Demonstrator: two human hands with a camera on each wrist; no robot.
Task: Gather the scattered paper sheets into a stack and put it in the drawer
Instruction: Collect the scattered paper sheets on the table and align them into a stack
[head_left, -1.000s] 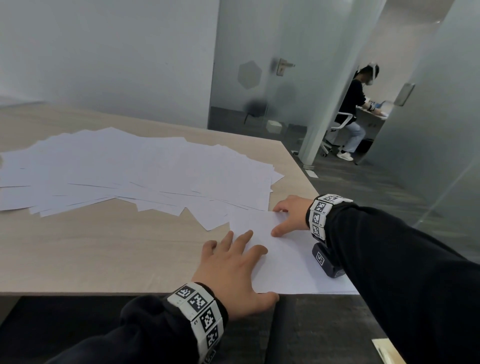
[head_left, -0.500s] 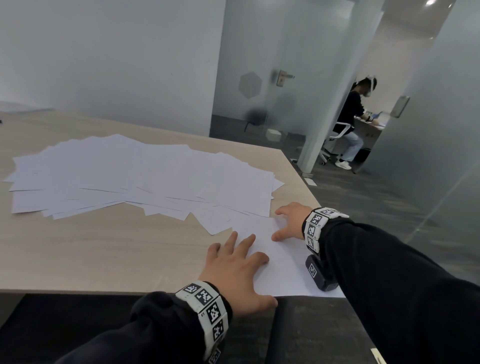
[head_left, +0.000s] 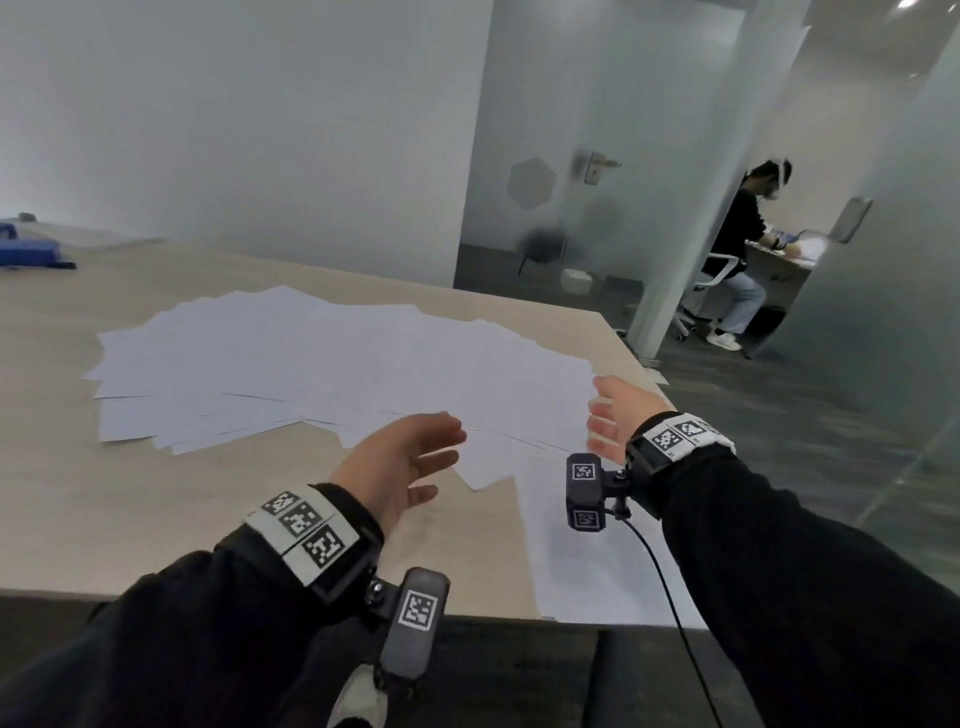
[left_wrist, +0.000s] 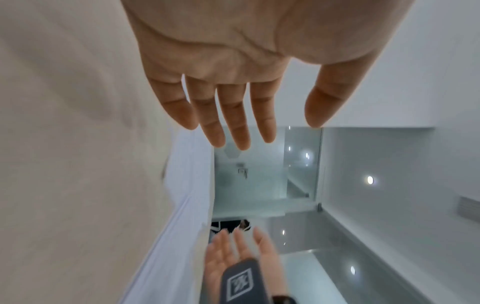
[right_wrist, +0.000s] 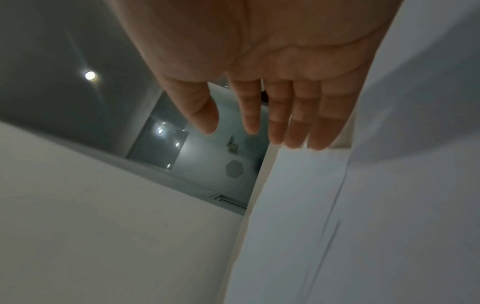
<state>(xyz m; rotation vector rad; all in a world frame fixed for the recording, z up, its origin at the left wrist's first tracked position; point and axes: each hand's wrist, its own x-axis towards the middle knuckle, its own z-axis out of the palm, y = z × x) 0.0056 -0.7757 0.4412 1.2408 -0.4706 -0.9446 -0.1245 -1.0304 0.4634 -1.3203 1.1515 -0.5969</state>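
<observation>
Many white paper sheets (head_left: 322, 369) lie fanned across the wooden table (head_left: 104, 509). A separate sheet (head_left: 587, 566) lies at the near right corner, reaching the table's front edge. My left hand (head_left: 415, 457) hovers above the near edge of the spread, turned on its side, fingers straight, holding nothing. My right hand (head_left: 610, 410) is raised at the right end of the spread, palm facing left, fingers straight and empty. In the left wrist view my left hand (left_wrist: 244, 115) is spread, with the right hand (left_wrist: 239, 248) opposite. The right hand (right_wrist: 272, 123) hangs over paper (right_wrist: 311, 205). No drawer is in view.
A blue object (head_left: 28, 249) sits at the table's far left. Beyond the table's right edge are a grey floor, a frosted glass door (head_left: 571, 182) and glass partitions. A seated person (head_left: 743, 249) works at a desk in the far room.
Both hands have lifted off the near-corner sheet, where they lay flat, and now hover turned on edge, palms facing each other. The head view has swung left and up.
</observation>
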